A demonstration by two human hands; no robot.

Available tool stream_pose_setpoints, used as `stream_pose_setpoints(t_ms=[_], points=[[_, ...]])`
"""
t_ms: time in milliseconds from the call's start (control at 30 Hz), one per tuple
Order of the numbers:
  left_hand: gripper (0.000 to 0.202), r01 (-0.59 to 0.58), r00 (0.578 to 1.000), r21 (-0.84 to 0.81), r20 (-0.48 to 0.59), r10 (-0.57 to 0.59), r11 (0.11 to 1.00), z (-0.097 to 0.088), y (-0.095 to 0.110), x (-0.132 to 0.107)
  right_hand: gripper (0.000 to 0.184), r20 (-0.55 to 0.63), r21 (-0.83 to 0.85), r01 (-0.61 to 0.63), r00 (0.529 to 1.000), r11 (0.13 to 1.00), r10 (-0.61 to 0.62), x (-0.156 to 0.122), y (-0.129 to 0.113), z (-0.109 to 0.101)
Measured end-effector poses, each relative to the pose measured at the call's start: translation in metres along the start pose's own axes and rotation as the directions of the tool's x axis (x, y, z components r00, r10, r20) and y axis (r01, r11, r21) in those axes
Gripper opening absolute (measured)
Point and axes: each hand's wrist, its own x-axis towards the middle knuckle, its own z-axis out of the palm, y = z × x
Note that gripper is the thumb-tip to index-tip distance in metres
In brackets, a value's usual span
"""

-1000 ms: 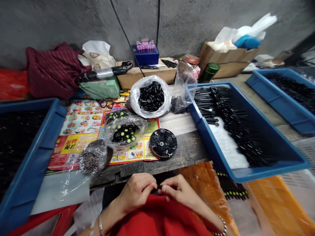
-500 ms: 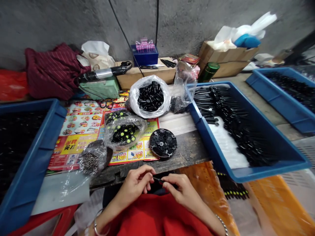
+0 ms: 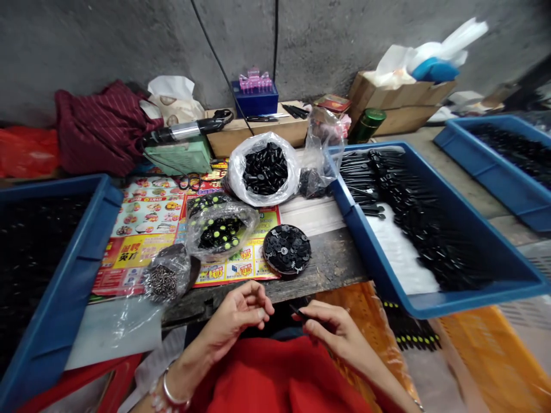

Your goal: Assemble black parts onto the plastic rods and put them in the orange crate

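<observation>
My right hand (image 3: 331,330) pinches a small black plastic piece (image 3: 300,313) between thumb and fingertips, above my red-covered lap (image 3: 279,378). My left hand (image 3: 241,321) is a short way to its left, fingers loosely apart, with nothing visible in it. It is nearest the worn wooden bench edge (image 3: 267,289). On the bench lie a round stack of black discs (image 3: 286,249), a clear bag of black pieces with yellow-green dots (image 3: 219,235), a small bag of metal screws (image 3: 163,282), and a white bag of black pieces (image 3: 264,169).
A blue tray (image 3: 364,241) of long black pieces stands to the right, and another blue tray (image 3: 73,252) to the left. A third blue tray (image 3: 477,178) sits farther right. An orange crate (image 3: 486,355) lies low at right. A concrete wall runs behind.
My hands have drawn apart. The black piece, earlier held between both hands, now stays in my right hand alone, and my left hand has let go and opened.
</observation>
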Motion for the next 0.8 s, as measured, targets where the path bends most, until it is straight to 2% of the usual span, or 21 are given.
stream_pose_setpoints(t_ms=[133,267,367,533,700,800], points=[[0.035,0.009,1.0,-0.158,0.028,-0.005,0.987,0.001,0.002,-0.002,0.032,0.0,0.033,0.036,0.999,0.999,-0.036,0.003,-0.004,0.006],[0.041,0.022,1.0,-0.197,-0.01,-0.024,0.98,0.001,0.004,-0.004,0.038,-0.021,0.009,0.105,0.994,0.994,-0.105,0.005,0.004,0.005],[0.042,0.042,0.998,-0.219,-0.026,-0.049,0.975,0.004,0.006,-0.004,0.042,-0.037,-0.003,0.109,0.993,0.994,-0.109,0.005,0.011,0.003],[0.042,0.056,0.995,-0.241,-0.064,-0.074,0.969,0.007,0.009,-0.005,0.044,-0.03,0.004,-0.01,1.0,1.0,0.01,0.004,0.012,0.003],[0.04,0.031,0.994,-0.202,-0.096,-0.052,0.979,0.007,0.012,-0.006,0.042,0.063,0.168,-0.172,0.984,0.971,0.164,0.004,0.005,0.003],[0.037,0.03,0.992,-0.166,-0.115,-0.049,0.986,0.007,0.016,-0.007,0.041,0.031,0.218,-0.199,0.98,0.956,0.197,0.006,0.002,0.003]])
